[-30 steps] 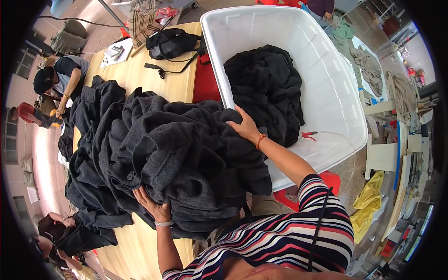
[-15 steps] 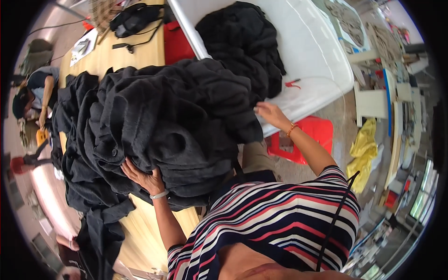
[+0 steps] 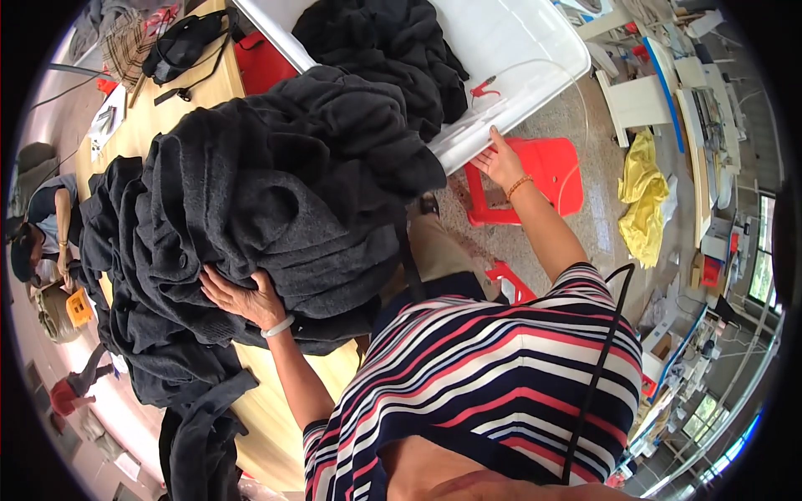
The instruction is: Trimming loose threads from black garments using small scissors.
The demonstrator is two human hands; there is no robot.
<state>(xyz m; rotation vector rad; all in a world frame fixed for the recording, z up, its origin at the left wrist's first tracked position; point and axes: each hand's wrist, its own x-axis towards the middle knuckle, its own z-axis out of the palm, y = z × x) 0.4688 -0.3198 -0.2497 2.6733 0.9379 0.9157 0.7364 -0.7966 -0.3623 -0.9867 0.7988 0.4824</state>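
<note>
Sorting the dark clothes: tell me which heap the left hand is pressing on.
The big heap of dark clothes on the wooden table; the left hand lies on its near side. The smaller heap sits inside the white tub, untouched.

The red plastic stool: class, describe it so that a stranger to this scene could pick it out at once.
Start at the large white plastic tub holding dark garments at the top of the view. Just below its near rim, where the person's right hand touches, the red plastic stool stands on the speckled floor. It is the big bright red, flat-topped item there, unlike the crumpled yellow cloth beside it.
</note>
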